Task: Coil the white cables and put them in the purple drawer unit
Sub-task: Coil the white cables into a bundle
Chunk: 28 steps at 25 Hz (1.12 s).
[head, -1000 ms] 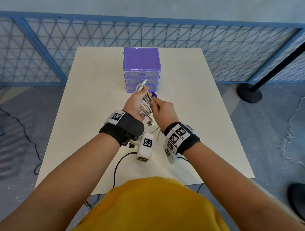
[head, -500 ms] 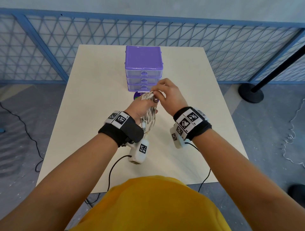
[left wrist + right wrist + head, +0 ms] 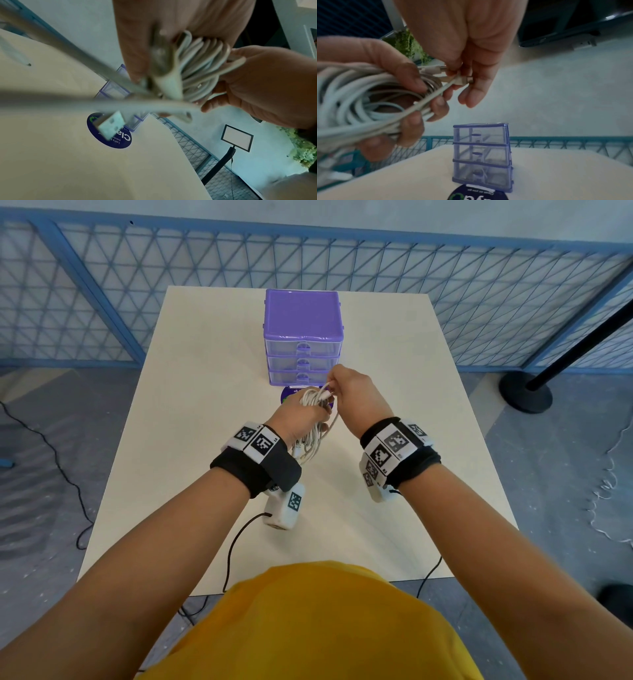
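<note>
My left hand [image 3: 297, 419] grips the coil [image 3: 359, 97]; my right hand [image 3: 356, 395] pinches a plug [image 3: 462, 81] (drawers [image 3: 303, 337] all closed) above the desk [image 3: 191, 392].

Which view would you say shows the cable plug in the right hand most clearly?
The right wrist view: the plug sits sharp and close, pinched by the right hand. The head view shows it only as a tiny pale tip. In the left wrist view I cannot pick it out.
</note>
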Motion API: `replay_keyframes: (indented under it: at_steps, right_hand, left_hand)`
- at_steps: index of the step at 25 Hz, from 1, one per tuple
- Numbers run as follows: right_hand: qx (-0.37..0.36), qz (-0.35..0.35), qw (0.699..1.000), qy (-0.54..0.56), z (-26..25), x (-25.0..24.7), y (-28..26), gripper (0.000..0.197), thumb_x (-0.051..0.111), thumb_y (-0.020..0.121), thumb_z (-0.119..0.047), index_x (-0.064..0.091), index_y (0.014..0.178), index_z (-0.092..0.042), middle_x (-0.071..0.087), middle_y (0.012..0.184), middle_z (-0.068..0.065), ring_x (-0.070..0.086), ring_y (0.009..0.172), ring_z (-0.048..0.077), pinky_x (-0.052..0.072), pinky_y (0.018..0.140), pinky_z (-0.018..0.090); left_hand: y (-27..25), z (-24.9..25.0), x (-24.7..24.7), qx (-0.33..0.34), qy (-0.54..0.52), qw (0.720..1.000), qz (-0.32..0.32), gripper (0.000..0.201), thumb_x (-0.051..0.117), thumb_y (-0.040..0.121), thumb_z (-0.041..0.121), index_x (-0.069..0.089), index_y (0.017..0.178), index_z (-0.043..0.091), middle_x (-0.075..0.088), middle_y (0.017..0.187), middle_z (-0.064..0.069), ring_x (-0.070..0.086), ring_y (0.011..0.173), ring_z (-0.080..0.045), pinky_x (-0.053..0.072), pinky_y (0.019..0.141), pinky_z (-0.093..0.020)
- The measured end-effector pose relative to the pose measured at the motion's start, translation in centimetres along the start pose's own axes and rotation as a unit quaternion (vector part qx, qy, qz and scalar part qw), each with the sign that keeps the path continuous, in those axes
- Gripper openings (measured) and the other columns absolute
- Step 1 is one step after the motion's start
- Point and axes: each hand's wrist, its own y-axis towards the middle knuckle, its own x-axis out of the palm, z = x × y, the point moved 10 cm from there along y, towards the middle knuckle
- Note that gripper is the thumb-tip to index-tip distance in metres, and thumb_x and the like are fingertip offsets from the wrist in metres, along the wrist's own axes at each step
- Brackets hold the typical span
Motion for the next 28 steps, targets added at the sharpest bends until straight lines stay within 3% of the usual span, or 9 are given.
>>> replay_keyframes:
  at_steps: [4,7,12,15,19,21,24,26,28]
  right_hand:
    - [0.012,-0.024,0.997,-0.074,0.4,0.7,0.0,0.022,0.038,0.085,0.006,0.046,0.104,0.001,0.052,0.111,0.022,0.055,0.09,0.035,0.036,0.068,0.032]
    - [0.02,-0.007,0.998,-0.058,1.0,0.2,0.1,0.017,0.036,0.087,0.003,0.048,0.1,0.0,0.056,0.106,0.022,0.055,0.088,0.035,0.036,0.067,0.032]
    - [-0.014,0.018,0.999,-0.031,0.7,-0.8,-0.1,0.021,0.035,0.082,0.007,0.049,0.097,0.0,0.062,0.092,0.024,0.056,0.08,0.039,0.048,0.071,0.045]
    - [-0.008,0.019,1.0,0.014,0.7,-1.3,0.0,0.027,0.035,0.078,0.011,0.053,0.094,-0.001,0.059,0.083,0.02,0.05,0.072,0.031,0.044,0.065,0.037]
    - [-0.019,0.011,0.998,-0.061,0.4,-1.6,0.0,0.027,0.039,0.08,0.009,0.052,0.101,0.0,0.051,0.086,0.012,0.046,0.075,0.025,0.034,0.065,0.03]
    - [0.002,0.036,0.999,0.005,1.3,-1.9,0.1,0.02,0.042,0.085,0.001,0.057,0.097,0.0,0.056,0.084,0.011,0.052,0.067,0.016,0.038,0.063,0.027]
    - [0.058,0.067,0.986,0.144,3.6,-1.5,0.4,0.019,0.049,0.086,-0.009,0.067,0.091,-0.005,0.06,0.076,0.001,0.052,0.05,-0.008,0.041,0.053,0.009]
    - [0.077,0.056,0.977,0.19,4.1,-0.5,0.4,0.023,0.047,0.087,-0.009,0.068,0.095,-0.008,0.063,0.079,0.002,0.055,0.047,-0.005,0.044,0.051,0.009]
    - [0.091,0.04,0.97,0.22,4.1,0.7,0.2,0.026,0.041,0.09,-0.007,0.065,0.098,-0.006,0.063,0.077,0.008,0.059,0.048,0.004,0.048,0.049,0.014]
  left_hand:
    - [-0.1,0.2,0.2,0.003,-0.034,0.999,0.007,0.027,0.049,0.077,-0.01,0.058,0.078,0.015,0.058,0.075,-0.006,0.055,0.068,-0.02,0.05,0.063,-0.028]
    - [-0.3,0.2,0.1,-0.005,-0.019,1.0,0.002,0.027,0.049,0.077,-0.01,0.057,0.075,0.015,0.057,0.073,-0.005,0.054,0.066,-0.018,0.05,0.058,-0.023]
    - [-0.8,1.1,1.0,0.007,0.029,0.998,-0.055,0.03,0.046,0.078,-0.013,0.055,0.073,0.015,0.055,0.071,-0.003,0.053,0.062,-0.018,0.048,0.045,-0.014]
    - [-0.5,1.5,0.8,0.017,0.053,0.997,-0.062,0.031,0.048,0.077,-0.012,0.056,0.074,0.018,0.057,0.073,-0.002,0.055,0.065,-0.016,0.049,0.052,-0.017]
    - [0.0,1.9,-0.9,0.024,0.094,0.995,-0.02,0.027,0.054,0.075,-0.007,0.055,0.073,0.02,0.057,0.076,-0.002,0.056,0.065,-0.016,0.046,0.051,-0.017]
    - [-0.1,2.0,-1.0,0.025,0.092,0.995,-0.03,0.026,0.054,0.076,-0.008,0.055,0.077,0.018,0.058,0.074,-0.001,0.057,0.064,-0.015,0.047,0.048,-0.014]
    - [-0.5,2.0,-0.4,0.028,0.061,0.996,-0.062,0.027,0.051,0.078,-0.01,0.057,0.078,0.016,0.059,0.073,-0.003,0.062,0.054,-0.009,0.049,0.051,-0.016]
    - [-0.8,2.0,0.1,0.029,-0.017,0.996,-0.077,0.03,0.048,0.081,-0.01,0.058,0.087,0.018,0.059,0.076,-0.005,0.062,0.051,-0.007,0.05,0.052,-0.02]
    - [-0.9,2.2,0.7,0.039,-0.087,0.99,-0.099,0.036,0.047,0.084,-0.007,0.057,0.1,0.024,0.06,0.084,-0.006,0.064,0.062,-0.012,0.052,0.057,-0.024]
